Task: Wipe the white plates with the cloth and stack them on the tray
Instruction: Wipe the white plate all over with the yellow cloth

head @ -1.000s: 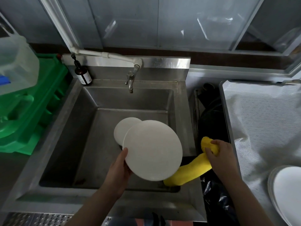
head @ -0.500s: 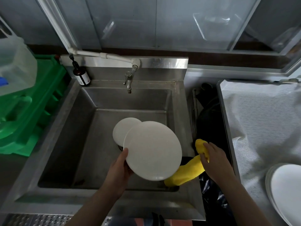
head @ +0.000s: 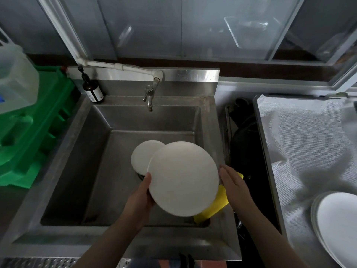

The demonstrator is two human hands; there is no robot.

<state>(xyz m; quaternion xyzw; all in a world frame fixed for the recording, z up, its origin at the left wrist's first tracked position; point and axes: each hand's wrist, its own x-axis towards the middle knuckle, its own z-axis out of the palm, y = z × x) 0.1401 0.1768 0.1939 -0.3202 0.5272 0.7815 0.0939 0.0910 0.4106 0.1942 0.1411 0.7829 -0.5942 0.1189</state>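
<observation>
My left hand [head: 141, 198] grips a white plate [head: 183, 178] by its left rim, thumb on top, and holds it tilted over the steel sink [head: 77, 171]. A second white plate [head: 143, 157] lies in the basin behind it, partly covered. My right hand [head: 233, 186] lies with straight fingers on the yellow cloth [head: 218, 202] at the held plate's right rim, fingertips touching the edge. The cloth hangs over the sink's right rim, partly hidden under the plate. A stack of white plates [head: 340, 225] sits on the tray's white liner [head: 301, 142] at the far right.
A tap [head: 149, 97] juts over the back of the basin, with a brown pump bottle [head: 92, 89] at the back left corner. Green crates [head: 29, 132] and a clear plastic container [head: 13, 78] stand left. A dark gap [head: 243, 151] separates sink and tray.
My right hand has slid left with the cloth from the sink's rim to the plate's right edge, and its fingers have straightened. The plate stays in my left hand.
</observation>
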